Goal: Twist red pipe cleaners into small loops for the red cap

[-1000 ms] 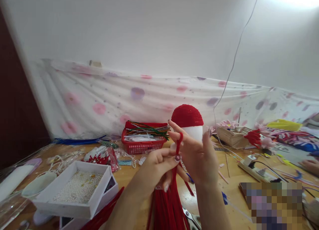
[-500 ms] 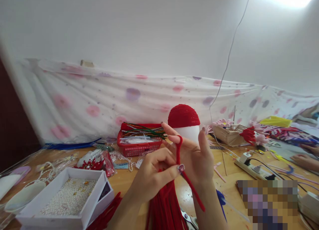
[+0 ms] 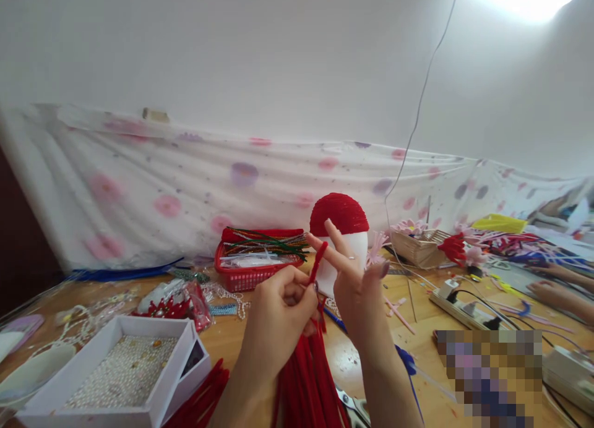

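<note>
My left hand (image 3: 283, 307) is closed, its thumb and fingers pinching a red pipe cleaner (image 3: 317, 262). The upper end of that stem bends round an outstretched finger of my right hand (image 3: 359, 286), whose fingers are spread apart. Below both hands hangs a thick bundle of red pipe cleaners (image 3: 309, 378), partly covered by my left hand. Scissors (image 3: 351, 407) lie beside the bundle, half hidden by my right forearm. Behind my right hand stands a white head form (image 3: 359, 248) with a red cap (image 3: 338, 211) on its top.
A red basket (image 3: 239, 282) of coloured stems stands at the back. At left is a white box (image 3: 153, 394) of small beads. To the right are a power strip (image 3: 461, 310), a wooden basket (image 3: 415, 248) and another person's hand (image 3: 552, 295).
My left hand has risen and now pinches closer to the loop on my right finger. My right hand has turned, its fingers spreading wider. The view has shifted slightly.
</note>
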Demonstrator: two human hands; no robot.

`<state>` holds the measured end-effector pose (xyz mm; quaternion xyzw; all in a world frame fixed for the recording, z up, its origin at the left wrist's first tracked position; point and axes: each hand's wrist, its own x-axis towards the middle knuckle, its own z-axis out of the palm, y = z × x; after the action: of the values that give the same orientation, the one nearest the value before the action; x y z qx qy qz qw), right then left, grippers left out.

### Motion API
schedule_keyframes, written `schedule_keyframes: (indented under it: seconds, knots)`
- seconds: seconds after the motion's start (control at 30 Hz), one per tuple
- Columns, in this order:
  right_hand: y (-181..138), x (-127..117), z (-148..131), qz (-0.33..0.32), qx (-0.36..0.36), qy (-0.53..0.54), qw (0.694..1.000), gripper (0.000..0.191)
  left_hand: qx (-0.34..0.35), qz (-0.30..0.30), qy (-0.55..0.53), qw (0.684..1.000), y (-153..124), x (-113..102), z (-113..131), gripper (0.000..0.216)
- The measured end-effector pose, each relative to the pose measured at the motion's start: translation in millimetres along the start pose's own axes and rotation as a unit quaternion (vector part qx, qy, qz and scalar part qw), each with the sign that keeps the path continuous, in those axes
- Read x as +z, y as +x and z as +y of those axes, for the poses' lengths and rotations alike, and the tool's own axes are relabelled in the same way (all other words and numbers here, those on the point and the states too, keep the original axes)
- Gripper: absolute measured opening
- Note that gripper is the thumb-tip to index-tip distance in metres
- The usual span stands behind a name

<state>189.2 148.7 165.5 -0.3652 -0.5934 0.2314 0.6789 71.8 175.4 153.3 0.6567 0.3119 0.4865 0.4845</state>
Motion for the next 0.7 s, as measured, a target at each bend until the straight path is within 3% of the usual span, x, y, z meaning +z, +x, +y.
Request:
schedule_keyframes:
  seconds: [0.1,0.2,0.3,0.37,0.47,0.7]
  knots:
    - [6,-5,-4,-0.034,0.085,0.177,0.98,0.078,-0.079,-0.137,-0.209,0.965,4,-5,-1,0.024]
    - [10,-8,-7,-0.064,0.143,0.261,0.953,0.083,-0.142,-0.264,-0.372,0.879,8,-8,-10,0.037]
    - [10,-9,-9,-0.095,0.165,0.323,0.927,0.081,-0.168,-0.354,-0.464,0.795,10,-5,-21,0.034]
    - [11,-8,-9,-0.107,0.164,0.352,0.915,0.079,-0.163,-0.382,-0.485,0.77,11,-1,-28,0.03]
    - [11,-6,-8,-0.102,0.151,0.363,0.914,0.079,-0.143,-0.371,-0.466,0.791,8,5,-31,0.033]
    - [11,-6,-3,-0.134,0.096,0.283,0.945,0.089,-0.043,-0.234,-0.266,0.934,0,-1,-5,0.035]
